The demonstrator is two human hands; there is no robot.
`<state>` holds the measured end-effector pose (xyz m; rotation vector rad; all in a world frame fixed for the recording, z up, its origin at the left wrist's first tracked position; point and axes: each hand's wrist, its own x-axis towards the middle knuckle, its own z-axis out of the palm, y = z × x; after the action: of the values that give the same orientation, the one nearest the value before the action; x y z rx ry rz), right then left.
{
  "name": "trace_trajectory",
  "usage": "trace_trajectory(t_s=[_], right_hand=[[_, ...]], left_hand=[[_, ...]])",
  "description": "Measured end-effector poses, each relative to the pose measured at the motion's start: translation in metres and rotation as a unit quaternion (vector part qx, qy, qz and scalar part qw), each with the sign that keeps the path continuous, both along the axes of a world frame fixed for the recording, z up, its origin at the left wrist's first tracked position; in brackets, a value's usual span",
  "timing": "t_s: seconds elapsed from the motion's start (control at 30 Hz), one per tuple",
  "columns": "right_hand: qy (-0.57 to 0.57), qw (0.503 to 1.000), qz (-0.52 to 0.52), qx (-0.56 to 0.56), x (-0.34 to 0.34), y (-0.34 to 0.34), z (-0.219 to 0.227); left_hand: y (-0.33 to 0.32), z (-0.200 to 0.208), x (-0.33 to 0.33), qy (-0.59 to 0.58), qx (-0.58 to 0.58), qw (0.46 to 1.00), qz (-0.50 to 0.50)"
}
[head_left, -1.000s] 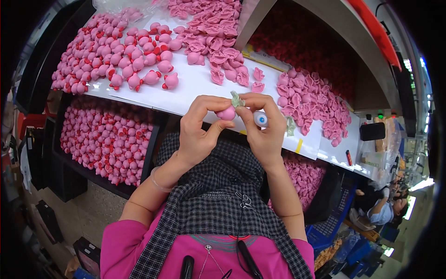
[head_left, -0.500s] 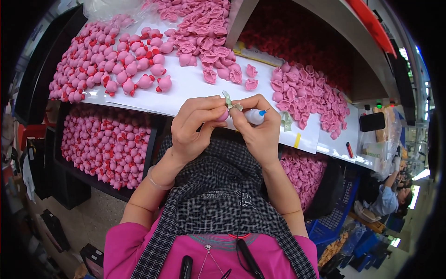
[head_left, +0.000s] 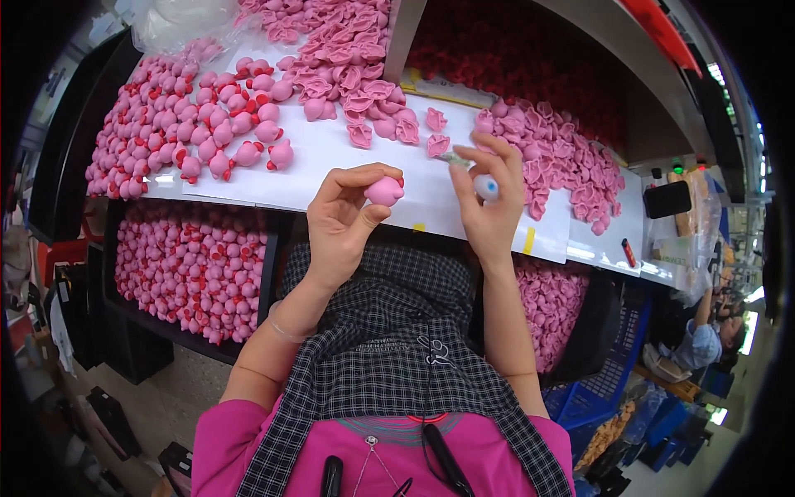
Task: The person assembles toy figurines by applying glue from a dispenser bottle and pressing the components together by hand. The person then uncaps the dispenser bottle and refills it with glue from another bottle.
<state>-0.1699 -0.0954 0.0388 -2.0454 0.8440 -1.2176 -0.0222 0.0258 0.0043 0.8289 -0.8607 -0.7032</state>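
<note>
Pink, smooth, rounded piece (head_left: 383, 191) with small nub (head_left: 401, 192) in the left grip (head_left: 338, 220), white bottle (head_left: 487, 188) in the right grip (head_left: 492, 222)

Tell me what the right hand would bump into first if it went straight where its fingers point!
Probably the loose pink piece just past the fingers of the right hand. The hand's height is unclear, so it might pass over it.

Right hand (head_left: 494, 214): fingertips blurred, as is the green scrap (head_left: 454, 158) at them; tube (head_left: 486, 187) partly hidden by the fingers. Bag (head_left: 178, 25): cut off by the upper edge. Shelf contents (head_left: 530, 74): indistinct in shadow.
</note>
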Motion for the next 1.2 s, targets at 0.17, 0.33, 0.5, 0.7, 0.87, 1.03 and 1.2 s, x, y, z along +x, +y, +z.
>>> trace_trajectory(t_s=[0.17,0.33,0.5,0.7,0.87,1.03,1.2], right_hand=[[-0.049,0.986,0.153,0.048,0.001,0.028,0.02],[-0.045,0.987,0.156,0.018,0.006,0.033,0.012],[-0.074,0.986,0.146,0.029,0.009,0.039,0.005],[-0.108,0.984,0.133,0.055,0.011,0.044,-0.008],[-0.179,0.945,0.143,0.233,0.009,0.054,-0.014],[-0.239,0.867,0.153,0.41,0.003,0.054,-0.012],[-0.095,0.986,0.119,0.069,-0.007,0.042,0.001]], left_hand=[[0.001,0.003,-0.004,0.024,0.026,0.999,-0.03],[0.0,0.007,-0.009,0.067,0.013,0.995,-0.072],[0.0,0.008,-0.008,0.01,0.019,0.998,-0.051],[0.0,0.009,-0.01,-0.028,0.028,0.999,-0.021],[-0.001,0.009,-0.012,-0.044,0.029,0.999,-0.015],[0.0,0.01,-0.01,-0.082,0.022,0.996,-0.01],[0.005,0.023,-0.002,-0.162,0.082,0.983,0.017]])
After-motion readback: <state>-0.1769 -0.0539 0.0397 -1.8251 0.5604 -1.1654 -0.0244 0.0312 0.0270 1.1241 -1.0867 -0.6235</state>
